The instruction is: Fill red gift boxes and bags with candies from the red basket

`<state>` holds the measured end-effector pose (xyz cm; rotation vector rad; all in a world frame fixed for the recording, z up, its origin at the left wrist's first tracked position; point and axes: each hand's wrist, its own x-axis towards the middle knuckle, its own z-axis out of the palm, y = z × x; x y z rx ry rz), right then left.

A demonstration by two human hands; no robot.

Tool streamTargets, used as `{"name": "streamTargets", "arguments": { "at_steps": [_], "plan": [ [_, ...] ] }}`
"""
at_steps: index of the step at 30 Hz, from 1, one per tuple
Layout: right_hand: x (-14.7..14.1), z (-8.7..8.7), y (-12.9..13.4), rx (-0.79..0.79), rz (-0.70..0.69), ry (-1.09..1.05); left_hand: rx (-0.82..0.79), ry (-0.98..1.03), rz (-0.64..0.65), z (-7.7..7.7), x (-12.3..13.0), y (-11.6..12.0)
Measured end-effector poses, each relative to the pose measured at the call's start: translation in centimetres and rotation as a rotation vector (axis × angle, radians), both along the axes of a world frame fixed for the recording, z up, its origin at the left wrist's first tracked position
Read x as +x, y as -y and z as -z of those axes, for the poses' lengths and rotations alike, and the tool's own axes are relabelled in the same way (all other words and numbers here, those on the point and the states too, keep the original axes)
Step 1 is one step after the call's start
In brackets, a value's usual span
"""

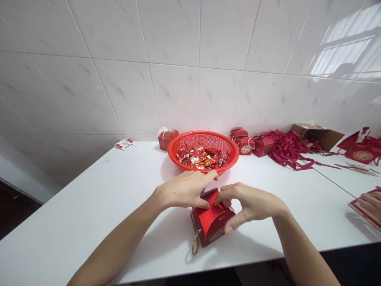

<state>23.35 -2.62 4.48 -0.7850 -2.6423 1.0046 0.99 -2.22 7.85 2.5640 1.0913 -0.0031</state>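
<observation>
A small red box [210,218] with curved flaps and a twisted cord loop [195,242] at its left side sits near the front edge of the white table. My left hand [189,190] lies over the box's far left part, thumb on its red top, fingers apart. My right hand [245,203] is at the box's right side, its index finger pressing the top and its thumb by the near right corner. Just beyond the hands stands a red plastic basket [204,133] holding several wrapped candies [202,157].
Along the tiled wall stand red boxes [262,145], a pile of dark red ribbons [287,147] and an open cardboard box [320,135]. A printed card [125,144] lies at the back left. Another person's hand [370,203] rests on red card at the right edge.
</observation>
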Motion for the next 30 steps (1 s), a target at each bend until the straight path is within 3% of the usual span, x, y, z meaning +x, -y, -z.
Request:
{"name": "streamTargets", "arguments": {
  "at_steps": [6, 10, 16, 22, 26, 30],
  "plan": [
    [-0.1, 4.0, 1.6, 0.03, 0.425, -0.166, -0.146, 0.068, 0.133, -0.1, -0.1, -0.3],
    [-0.1, 6.4, 1.9, 0.002, 0.619, -0.278, -0.204, -0.029, 0.062, -0.1, -0.2, 0.2],
    [0.2, 7.5, 1.8, -0.106, 0.547, -0.338, -0.133, -0.153, -0.078, -0.3, 0.1, 1.2],
    [0.7, 6.7, 1.9, -0.288, 0.637, -0.476, -0.221, -0.181, -0.156, 0.2, 0.2, 0.6],
    [1.5, 6.0, 2.0, -0.43, 0.585, -0.6, -0.157, -0.108, -0.211, 1.0, 0.2, -0.3],
    [1.6, 6.0, 1.9, -0.366, 0.67, -0.606, -0.112, -0.032, -0.201, 1.3, 0.3, -0.8]
  ]
}}
